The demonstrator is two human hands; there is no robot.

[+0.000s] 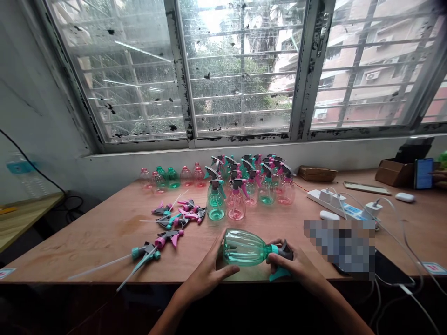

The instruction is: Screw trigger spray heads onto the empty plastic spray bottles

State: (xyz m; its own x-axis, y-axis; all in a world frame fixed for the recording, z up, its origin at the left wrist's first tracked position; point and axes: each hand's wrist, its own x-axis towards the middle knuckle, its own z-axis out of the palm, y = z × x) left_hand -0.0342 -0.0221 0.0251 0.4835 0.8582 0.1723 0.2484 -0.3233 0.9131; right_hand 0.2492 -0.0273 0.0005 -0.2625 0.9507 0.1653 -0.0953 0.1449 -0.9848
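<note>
A green transparent spray bottle (pixel 244 247) lies sideways between my two hands, just above the table's front edge. My left hand (pixel 214 265) cups its base end, thumb along the lower side. Around the grey and teal spray head (pixel 279 253) at the neck, the fingers of my right hand (pixel 289 263) are closed. Left of my hands are loose pink, grey and teal spray heads (pixel 169 238), some with clear dip tubes. Behind the held bottle stand several green and pink bottles with spray heads fitted, such as a green one (pixel 216 204) and a pink one (pixel 236 204).
Several open-necked bottles (pixel 172 179) stand at the back left. To the right are a white power strip (pixel 335 204) with cables, a phone (pixel 393 267) and a brown packet (pixel 317 174). Another person's hand (pixel 440 177) shows at the far right edge beside an upright phone (pixel 423 173).
</note>
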